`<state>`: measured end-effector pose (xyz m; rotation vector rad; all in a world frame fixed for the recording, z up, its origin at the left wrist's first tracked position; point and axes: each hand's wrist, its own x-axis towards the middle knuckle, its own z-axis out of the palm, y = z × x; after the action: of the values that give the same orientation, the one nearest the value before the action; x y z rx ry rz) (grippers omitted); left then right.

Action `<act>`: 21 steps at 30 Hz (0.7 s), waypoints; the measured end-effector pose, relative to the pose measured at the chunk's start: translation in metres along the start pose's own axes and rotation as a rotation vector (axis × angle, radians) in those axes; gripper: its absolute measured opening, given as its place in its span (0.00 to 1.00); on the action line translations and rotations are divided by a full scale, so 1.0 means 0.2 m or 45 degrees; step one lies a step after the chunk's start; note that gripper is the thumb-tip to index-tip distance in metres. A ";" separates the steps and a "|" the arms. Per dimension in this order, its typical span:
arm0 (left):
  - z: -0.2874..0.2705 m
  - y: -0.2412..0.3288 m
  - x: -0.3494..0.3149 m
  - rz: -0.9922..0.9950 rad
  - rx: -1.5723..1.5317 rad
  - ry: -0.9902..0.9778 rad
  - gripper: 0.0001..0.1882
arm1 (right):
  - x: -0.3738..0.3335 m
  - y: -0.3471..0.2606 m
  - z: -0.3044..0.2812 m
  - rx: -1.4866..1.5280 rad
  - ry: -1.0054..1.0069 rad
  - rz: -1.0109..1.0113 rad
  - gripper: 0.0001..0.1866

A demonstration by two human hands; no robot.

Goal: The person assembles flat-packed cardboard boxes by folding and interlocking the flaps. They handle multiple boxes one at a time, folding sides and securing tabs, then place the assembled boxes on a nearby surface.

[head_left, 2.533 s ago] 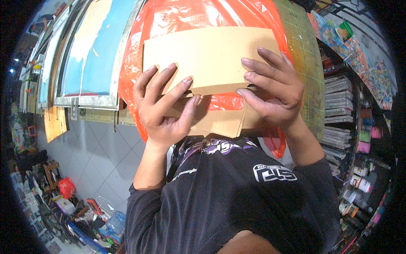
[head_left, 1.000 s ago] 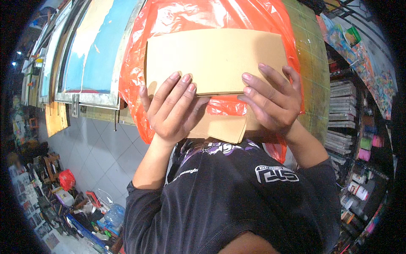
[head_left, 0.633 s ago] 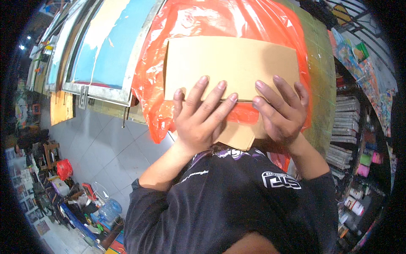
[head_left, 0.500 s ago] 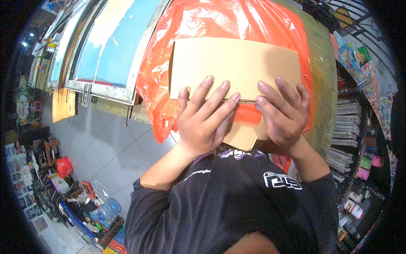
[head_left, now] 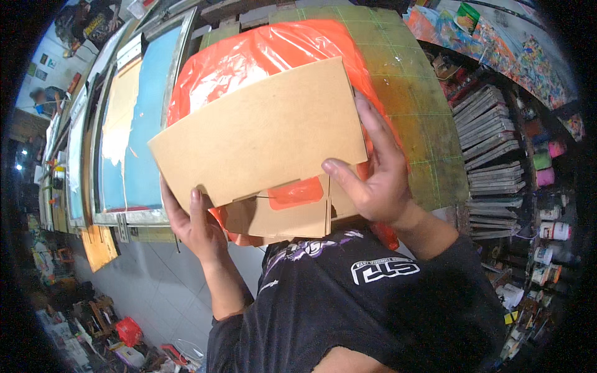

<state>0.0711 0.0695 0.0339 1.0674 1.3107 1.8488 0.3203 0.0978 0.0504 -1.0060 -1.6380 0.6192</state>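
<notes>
A plain brown cardboard box (head_left: pixel 261 130) is held between my hands, its broad face turned up and its right end raised higher in the picture than its left. My left hand (head_left: pixel 202 230) grips the lower left corner, thumb on the top face. At the right end my right hand (head_left: pixel 385 180) has its thumb on the face and its fingers along the side. Loose cardboard flaps (head_left: pixel 280 222) hang out at the near edge, close to my shirt. Under and behind the box lies a shiny orange plastic bag (head_left: pixel 267 46); orange also shows through a gap by the flaps.
A green gridded table (head_left: pixel 423 130) carries the bag. To the left stand framed screens with blue mesh (head_left: pixel 152 112). Stacked flat frames (head_left: pixel 491 133) fill a rack at right, near small paint pots (head_left: pixel 553 230). Two other people, one in dark clothes (head_left: pixel 96 28), are at far left.
My hands have gone from lying spread over the box's near edge to gripping its two ends. The box has turned, its right end going up. The view has shifted too.
</notes>
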 end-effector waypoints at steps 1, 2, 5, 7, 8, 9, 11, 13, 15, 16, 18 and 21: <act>0.02 0.02 0.00 0.039 -0.031 0.000 0.30 | 0.00 -0.02 0.00 0.055 0.026 -0.023 0.39; 0.03 0.04 -0.02 0.075 -0.067 0.011 0.30 | 0.00 -0.03 0.00 0.108 0.039 -0.050 0.39; 0.02 0.02 -0.03 0.125 -0.050 0.012 0.28 | -0.03 0.04 0.05 0.398 0.140 0.011 0.38; 0.01 0.03 -0.05 0.137 -0.097 -0.002 0.26 | -0.02 0.05 0.04 0.616 0.228 0.162 0.36; 0.03 0.05 -0.05 0.134 -0.111 -0.034 0.26 | 0.01 0.06 0.01 0.715 0.258 0.287 0.34; 0.06 0.09 -0.04 0.118 -0.123 -0.062 0.26 | 0.04 0.11 -0.03 0.715 0.256 0.305 0.31; 0.08 0.07 0.02 0.307 0.277 -0.191 0.25 | 0.10 0.18 -0.10 0.765 0.199 0.454 0.27; 0.10 0.04 0.12 -0.035 0.104 -0.211 0.24 | 0.18 0.16 -0.15 0.870 0.100 0.692 0.25; 0.15 0.12 0.17 -0.694 -0.521 -0.302 0.24 | 0.24 0.15 -0.20 0.991 0.002 0.704 0.24; 0.13 0.11 0.18 -0.748 -0.561 -0.345 0.25 | 0.27 0.15 -0.21 1.048 -0.042 0.708 0.23; 0.10 0.06 0.22 -0.849 -0.641 -0.452 0.26 | 0.30 0.15 -0.21 0.902 -0.019 0.654 0.23; 0.08 0.03 0.21 -0.948 -0.630 -0.434 0.30 | 0.31 0.12 -0.19 0.753 -0.008 0.625 0.24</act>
<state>0.0645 0.1103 0.0538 0.4925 0.8177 1.2486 0.3598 0.1601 0.0741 -0.9496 -1.0945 1.3431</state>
